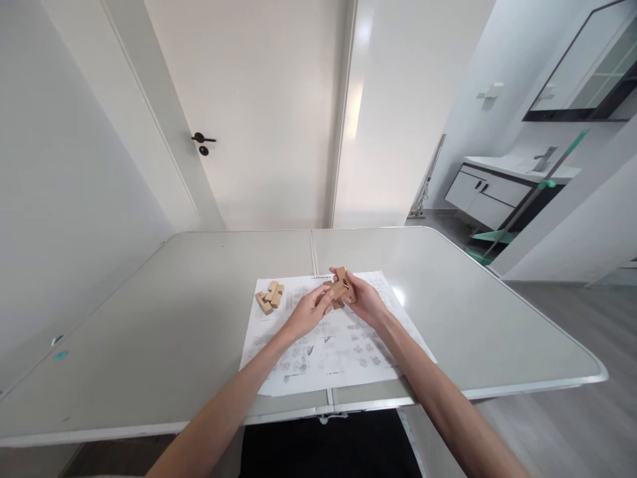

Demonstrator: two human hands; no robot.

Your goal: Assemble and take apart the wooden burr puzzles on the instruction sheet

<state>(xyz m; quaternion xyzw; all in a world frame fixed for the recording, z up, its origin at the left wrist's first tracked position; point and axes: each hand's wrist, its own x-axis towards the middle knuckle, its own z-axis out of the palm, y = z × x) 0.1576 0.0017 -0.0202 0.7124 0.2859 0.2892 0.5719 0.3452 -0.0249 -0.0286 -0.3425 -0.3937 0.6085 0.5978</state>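
Observation:
Above a printed paper sheet (293, 382), both hands meet around several notched wooden puzzle pieces. My left hand (309, 312) pinches one wooden piece (339, 290) between thumb and fingers. In my right hand (367, 300) is another wooden piece (341, 273), held upright and touching or very close to the first. More wood shows behind and below these two; whether it is joined to them I cannot tell. To the left, a small cluster of notched wooden pieces (271, 297) rests on the sheet's upper left corner.
The sheet lies across the centre seam of a light grey folding table (199, 299) with a metal edge. A small green mark (60, 355) is at far left. Beyond stand a white door (259, 119), a washbasin cabinet (492, 192) and a green dustpan (492, 236).

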